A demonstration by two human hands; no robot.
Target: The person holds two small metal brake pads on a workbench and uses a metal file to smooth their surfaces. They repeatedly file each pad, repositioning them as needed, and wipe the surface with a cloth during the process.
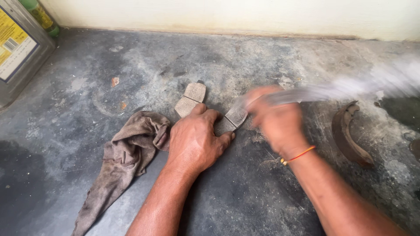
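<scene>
The left hand [194, 140] lies flat, fingers spread, pressing down on a brake pad [232, 120] on the desk [245, 192]; the right hand [275, 116], blurred, is clamped on a long pale tool [350, 85] whose end meets the pad's upper corner; the hands sit close together, the pad between them; a second pad [191, 99] lies just beyond the left fingers; a rag [127, 157] touches the left hand; a brake shoe [348, 133] lies to the right; a can [19, 48] stands far left.

floor [131, 65]: dark grey, stained, dusty concrete | wall [245, 15]: cream, scuffed at base | light: soft daylight
</scene>
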